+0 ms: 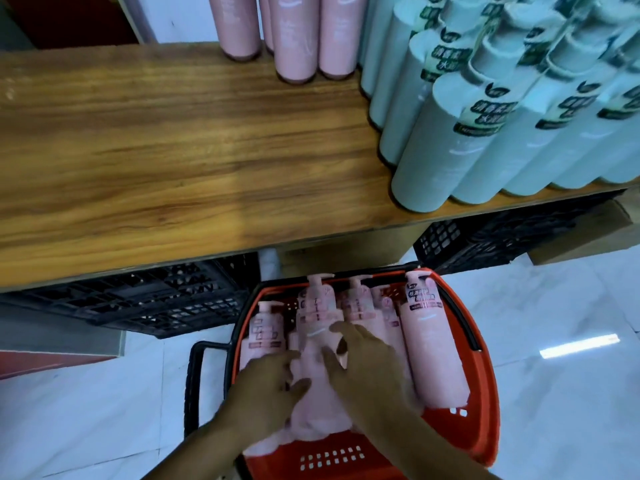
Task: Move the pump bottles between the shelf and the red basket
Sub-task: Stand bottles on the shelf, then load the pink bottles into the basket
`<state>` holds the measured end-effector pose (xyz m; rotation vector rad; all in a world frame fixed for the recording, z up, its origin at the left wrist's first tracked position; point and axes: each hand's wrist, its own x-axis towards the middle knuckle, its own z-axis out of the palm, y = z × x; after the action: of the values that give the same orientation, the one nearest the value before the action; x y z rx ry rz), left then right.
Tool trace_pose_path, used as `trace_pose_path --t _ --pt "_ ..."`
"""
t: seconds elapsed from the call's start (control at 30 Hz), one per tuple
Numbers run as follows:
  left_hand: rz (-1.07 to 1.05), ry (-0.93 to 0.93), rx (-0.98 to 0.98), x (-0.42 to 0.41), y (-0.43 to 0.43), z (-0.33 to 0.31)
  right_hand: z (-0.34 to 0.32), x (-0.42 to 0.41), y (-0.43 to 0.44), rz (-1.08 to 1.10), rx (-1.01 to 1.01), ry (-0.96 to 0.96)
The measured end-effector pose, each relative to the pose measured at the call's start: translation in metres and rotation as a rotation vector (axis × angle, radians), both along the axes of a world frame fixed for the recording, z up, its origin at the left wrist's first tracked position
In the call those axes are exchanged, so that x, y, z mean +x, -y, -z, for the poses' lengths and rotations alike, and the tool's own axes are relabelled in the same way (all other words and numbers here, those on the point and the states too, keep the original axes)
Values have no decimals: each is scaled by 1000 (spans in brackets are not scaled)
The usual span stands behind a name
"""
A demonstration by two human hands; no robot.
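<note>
Ok, left to right. Black crate [156,299] sits on the floor [69,410] under the wooden shelf [173,150]; the shelf's left and middle board is bare wood.

Red basket [485,393] stands on the floor just in front of the shelf edge, with its black handle [191,382] folded down on the left side. Pink pump bottles [356,299] lie inside it side by side, pump heads pointing toward the shelf. Leftmost bottle [265,330] lies against the left wall.

Left hand [263,393] is on the centre bottle [315,403], fingers and thumb curled round its left flank. That bottle is motion-blurred, so the label is unreadable. Right hand [367,365] comes over the same bottle from the right, fingers spread and bent over its top, thumb reaching across toward the left hand. Both hands hold this one bottle, low in the basket.

Rightmost bottle [429,341] lies along the right wall, label up.

On the shelf: upright pink bottles [298,39] at the back centre, touching each other. Mint-green bottles [485,116] are packed tight on the right end, out to the front edge. Below them sit a second black crate [485,237] and, furthest right, a cardboard box [588,233].
</note>
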<state>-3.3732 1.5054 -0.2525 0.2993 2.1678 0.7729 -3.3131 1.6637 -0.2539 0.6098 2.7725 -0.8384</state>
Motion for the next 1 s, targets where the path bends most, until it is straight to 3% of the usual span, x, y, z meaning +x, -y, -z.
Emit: trace_pose_path --t 0.17,0.27,0.37,0.67,0.83,1.0 --pt "-1 -357 397 -80 -28 -79 -73 -78 -19 104 -39 -342" --pt "-27 -547 524 -139 -45 -121 -113 -141 -30 109 -69 -503" --pt "-165 -532 499 -201 -64 -136 -139 -200 -41 160 -55 -568" --pt "-419 -400 496 -359 -135 -129 -164 -322 -76 341 -88 -459" --pt "-407 -413 467 -414 -181 -116 -178 -372 -96 558 -197 -415" --pt "-439 -487 475 -431 -196 -108 -175 -388 -101 589 -200 -430"
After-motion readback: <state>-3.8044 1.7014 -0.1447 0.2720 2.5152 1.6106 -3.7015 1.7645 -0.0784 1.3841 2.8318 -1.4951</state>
